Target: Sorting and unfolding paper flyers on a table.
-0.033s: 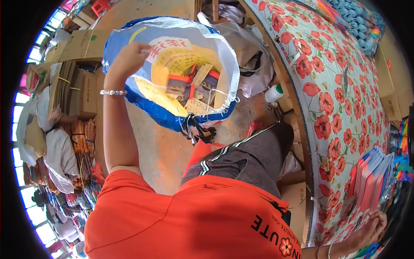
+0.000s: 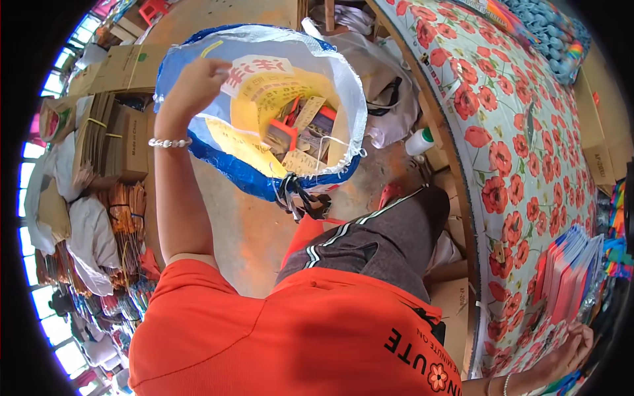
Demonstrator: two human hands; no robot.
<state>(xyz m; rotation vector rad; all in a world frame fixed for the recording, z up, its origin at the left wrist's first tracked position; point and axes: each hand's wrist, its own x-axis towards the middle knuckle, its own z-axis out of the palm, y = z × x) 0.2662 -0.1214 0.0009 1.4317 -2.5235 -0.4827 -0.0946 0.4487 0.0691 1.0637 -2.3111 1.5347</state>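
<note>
My left hand, with a beaded bracelet at the wrist, is over the left side of a large blue sack's opening. Its fingers are curled together, and nothing shows in them. Inside the sack lie several small packets with orange-red edges and tan labels, against a yellow, printed lining. My right hand is low on the right, on the flower-patterned table, with its fingers loosely bent and apart. It is nearest to a standing stack of thin red, white and blue packets and holds nothing that I can see.
The long table's red-flowered cover runs along my right side. Beneath its edge stand a white bottle with a green cap and a translucent plastic bag. Flattened cartons and bundled goods line the left side.
A packet that was blurred in the sack now lies tilted on the others. My left hand has shifted slightly up and left; my right hand has barely moved.
</note>
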